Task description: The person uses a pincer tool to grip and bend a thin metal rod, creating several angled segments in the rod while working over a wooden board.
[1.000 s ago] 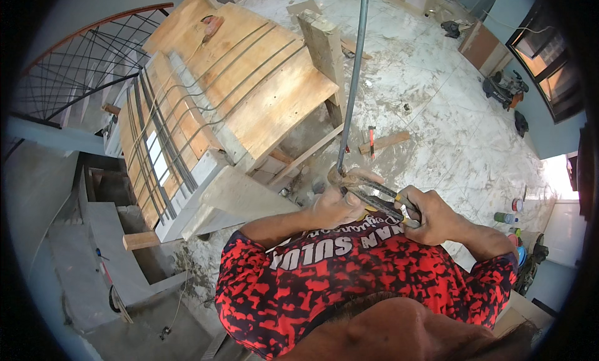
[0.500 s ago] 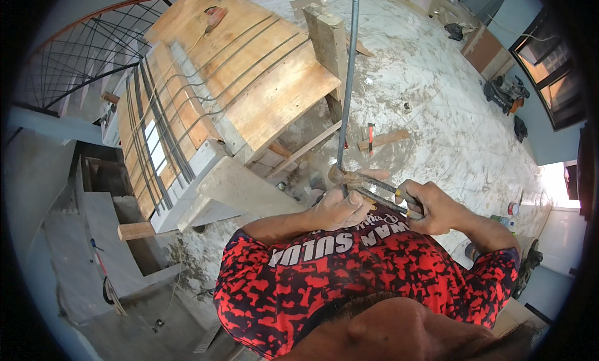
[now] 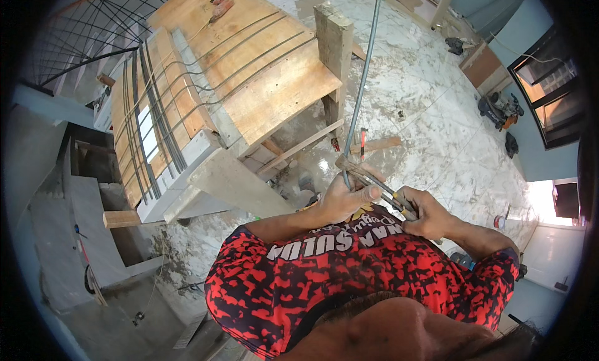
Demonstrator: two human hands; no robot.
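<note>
My left hand [image 3: 346, 200] is closed around the lower end of a long grey metal rod [image 3: 361, 93], its thumb stretched toward the right. The rod rises past the top edge of the view and bows slightly. My right hand [image 3: 429, 215] grips the handles of a pair of pincers [image 3: 382, 185]. Just above my left hand, the rusty pincer head lies against the rod; whether its jaws bite on the rod I cannot tell. Part of the handles is hidden behind my right fingers.
At left stands a wooden formwork [image 3: 262, 93] with several thin bars [image 3: 249, 46] bent across it. An orange power tool [image 3: 221, 9] lies on top. A red-handled tool [image 3: 363, 143] and a wood offcut [image 3: 382, 144] lie on the dirty tiled floor [image 3: 430, 124]. A dark railing [image 3: 100, 33] stands far left.
The view has shifted slightly. The rod leans more to the right at its top. My left hand has dropped a little below the pincer head and its thumb has straightened.
</note>
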